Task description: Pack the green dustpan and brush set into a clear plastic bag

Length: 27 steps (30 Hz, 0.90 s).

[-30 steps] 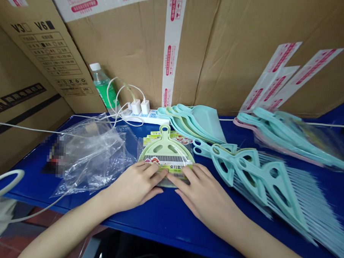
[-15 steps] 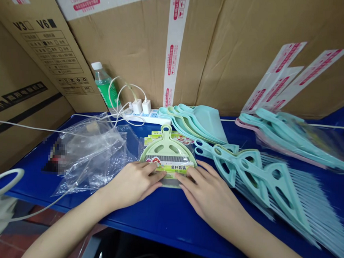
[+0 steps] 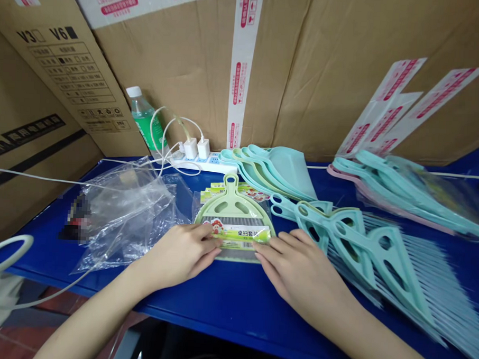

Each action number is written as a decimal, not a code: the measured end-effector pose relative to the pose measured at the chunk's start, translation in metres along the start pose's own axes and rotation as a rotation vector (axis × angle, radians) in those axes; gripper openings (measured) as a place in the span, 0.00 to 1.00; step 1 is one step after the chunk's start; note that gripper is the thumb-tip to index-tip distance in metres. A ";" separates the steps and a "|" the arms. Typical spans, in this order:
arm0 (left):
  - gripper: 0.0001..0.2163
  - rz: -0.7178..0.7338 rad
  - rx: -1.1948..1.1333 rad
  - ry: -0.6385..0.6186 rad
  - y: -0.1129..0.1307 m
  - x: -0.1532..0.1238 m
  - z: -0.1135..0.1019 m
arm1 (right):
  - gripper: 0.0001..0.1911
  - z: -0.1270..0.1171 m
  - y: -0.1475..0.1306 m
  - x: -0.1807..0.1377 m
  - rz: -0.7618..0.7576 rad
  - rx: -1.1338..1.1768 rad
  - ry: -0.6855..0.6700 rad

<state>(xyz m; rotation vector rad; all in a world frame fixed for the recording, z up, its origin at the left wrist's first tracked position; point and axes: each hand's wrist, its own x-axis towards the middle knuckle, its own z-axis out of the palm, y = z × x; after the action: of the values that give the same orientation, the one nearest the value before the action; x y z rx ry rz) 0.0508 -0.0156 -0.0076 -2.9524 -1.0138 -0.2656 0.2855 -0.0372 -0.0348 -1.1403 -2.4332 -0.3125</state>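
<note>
A light green mini dustpan and brush set (image 3: 231, 203) lies flat on the blue table in front of me, handle pointing away. Across its lower part runs a printed yellow-green label (image 3: 247, 234). My left hand (image 3: 184, 251) holds the set's lower left edge, fingers bent over the label's end. At the lower right, my right hand (image 3: 293, 261) grips with thumb and fingers close together on the label's other end. Beneath the set, several yellow-edged cards (image 3: 219, 188) poke out at the back. The undersides of both hands are hidden.
Clear plastic bags (image 3: 130, 212) lie to the left. Several blue and green hand brushes (image 3: 356, 243) overlap at right, with stacked dustpans (image 3: 289, 168) behind and wrapped sets (image 3: 401, 192) farther right. A power strip (image 3: 208, 163), cables and a bottle (image 3: 147, 120) stand against cardboard boxes (image 3: 181, 66).
Both hands have slid slightly outward along the label, so more of its middle shows. My right fingers have drawn in closer together. The dustpan set stays in place.
</note>
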 end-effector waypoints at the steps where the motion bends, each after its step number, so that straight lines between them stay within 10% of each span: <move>1: 0.17 -0.011 -0.002 -0.005 0.000 0.000 0.000 | 0.09 -0.001 0.001 0.000 0.008 0.003 -0.002; 27: 0.22 -0.152 0.020 -0.062 -0.009 -0.004 -0.014 | 0.13 -0.012 0.015 -0.001 0.045 -0.022 -0.040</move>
<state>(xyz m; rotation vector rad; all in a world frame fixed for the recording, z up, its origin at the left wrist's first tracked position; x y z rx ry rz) 0.0398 -0.0120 0.0046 -2.8859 -1.2433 -0.1650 0.3010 -0.0328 -0.0238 -1.2204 -2.4405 -0.3059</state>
